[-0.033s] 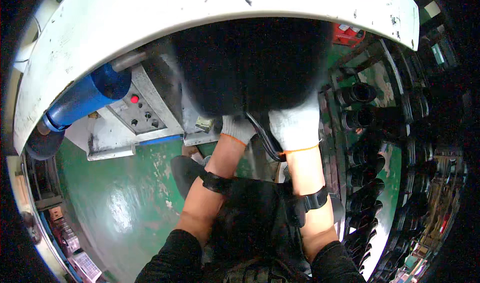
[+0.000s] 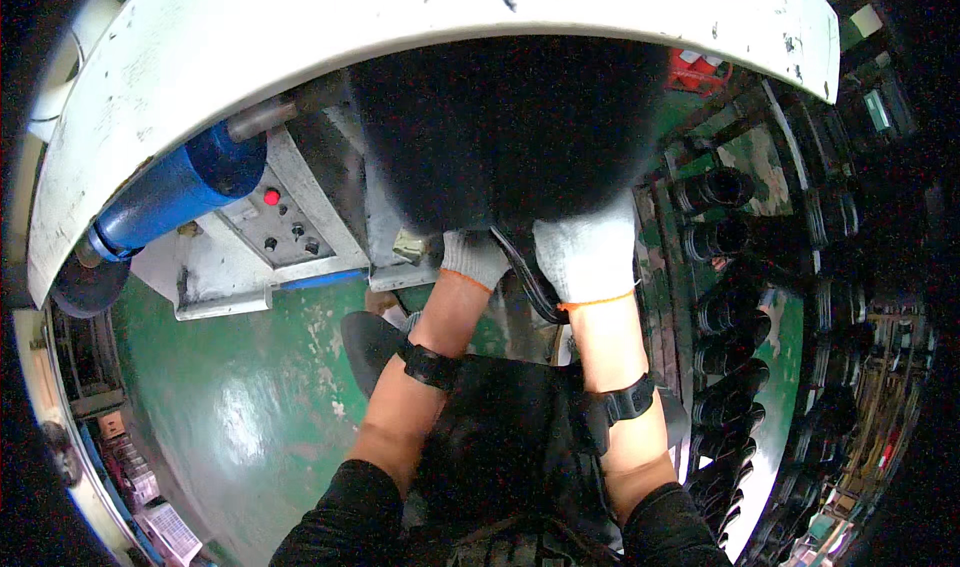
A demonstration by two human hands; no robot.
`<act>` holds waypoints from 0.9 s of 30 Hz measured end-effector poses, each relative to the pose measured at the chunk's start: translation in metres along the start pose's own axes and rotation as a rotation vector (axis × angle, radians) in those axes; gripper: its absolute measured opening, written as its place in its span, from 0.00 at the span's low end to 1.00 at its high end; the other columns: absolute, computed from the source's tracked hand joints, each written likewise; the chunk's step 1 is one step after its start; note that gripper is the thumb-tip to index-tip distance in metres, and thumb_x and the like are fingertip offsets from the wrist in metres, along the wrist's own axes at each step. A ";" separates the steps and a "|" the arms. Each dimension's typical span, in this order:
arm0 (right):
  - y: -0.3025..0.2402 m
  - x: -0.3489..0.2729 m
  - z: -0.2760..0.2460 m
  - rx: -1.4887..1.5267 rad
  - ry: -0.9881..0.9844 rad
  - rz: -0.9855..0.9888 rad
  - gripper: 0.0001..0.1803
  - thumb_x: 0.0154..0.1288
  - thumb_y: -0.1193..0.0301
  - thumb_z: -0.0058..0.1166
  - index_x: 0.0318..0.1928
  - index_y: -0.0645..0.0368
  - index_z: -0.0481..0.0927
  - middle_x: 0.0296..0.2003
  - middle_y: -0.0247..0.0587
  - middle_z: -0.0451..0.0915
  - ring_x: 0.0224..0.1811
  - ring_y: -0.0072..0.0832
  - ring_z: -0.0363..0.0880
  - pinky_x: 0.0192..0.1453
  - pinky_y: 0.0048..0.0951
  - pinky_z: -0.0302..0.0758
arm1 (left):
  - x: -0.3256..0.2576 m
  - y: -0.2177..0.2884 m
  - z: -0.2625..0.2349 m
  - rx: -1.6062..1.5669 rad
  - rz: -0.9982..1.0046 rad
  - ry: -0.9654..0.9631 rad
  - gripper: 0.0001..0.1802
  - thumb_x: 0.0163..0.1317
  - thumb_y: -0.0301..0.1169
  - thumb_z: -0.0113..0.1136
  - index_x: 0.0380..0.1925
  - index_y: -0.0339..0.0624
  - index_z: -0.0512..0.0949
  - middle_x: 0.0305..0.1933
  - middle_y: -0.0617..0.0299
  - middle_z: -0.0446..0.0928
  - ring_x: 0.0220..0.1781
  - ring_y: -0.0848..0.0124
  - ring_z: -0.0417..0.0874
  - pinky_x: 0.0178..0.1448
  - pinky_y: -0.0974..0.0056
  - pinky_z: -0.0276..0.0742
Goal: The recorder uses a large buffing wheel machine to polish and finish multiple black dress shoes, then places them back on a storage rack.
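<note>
My left hand (image 2: 474, 254), in a white knitted glove with an orange cuff edge, reaches under a large dark rounded shape (image 2: 505, 132). Its fingers are hidden there. My right hand (image 2: 592, 252) wears a matching glove and reaches under the same shape, so only its back and wrist show. Between the two gloves a black shoe (image 2: 527, 277) slants down, its ridged sole edge visible along the right glove; the upper part of it is hidden. How the fingers sit on it cannot be seen.
A white curved machine cover (image 2: 420, 7) spans the top. To the left are a blue cylinder (image 2: 175, 192) and a control panel (image 2: 285, 232) with a red button. On the right, a rack (image 2: 675, 317) carries several black shoes (image 2: 712, 189). A red object (image 2: 698, 70) stands behind.
</note>
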State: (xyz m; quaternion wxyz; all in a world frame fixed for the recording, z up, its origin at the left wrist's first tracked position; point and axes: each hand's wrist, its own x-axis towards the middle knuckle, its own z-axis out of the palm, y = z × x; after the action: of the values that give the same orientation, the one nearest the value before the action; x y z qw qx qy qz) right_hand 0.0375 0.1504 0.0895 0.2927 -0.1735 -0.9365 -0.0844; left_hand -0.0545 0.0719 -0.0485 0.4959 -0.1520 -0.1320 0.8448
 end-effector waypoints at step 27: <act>-0.080 -0.108 -0.091 -3.649 0.887 -2.665 0.10 0.72 0.68 0.47 0.47 0.61 0.75 0.27 0.25 0.74 0.31 0.33 0.76 0.30 0.42 0.72 | -0.082 -0.053 0.051 0.467 -0.170 0.004 0.34 0.67 0.60 0.45 0.56 0.41 0.73 0.51 0.58 0.79 0.51 0.63 0.80 0.59 0.59 0.76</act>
State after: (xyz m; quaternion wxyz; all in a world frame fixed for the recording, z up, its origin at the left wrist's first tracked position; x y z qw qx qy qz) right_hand 0.1380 0.0227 0.0969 0.2001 -0.3587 -0.6429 0.6465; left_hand 0.0058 0.0208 0.0284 0.5871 -0.0234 0.0555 0.8073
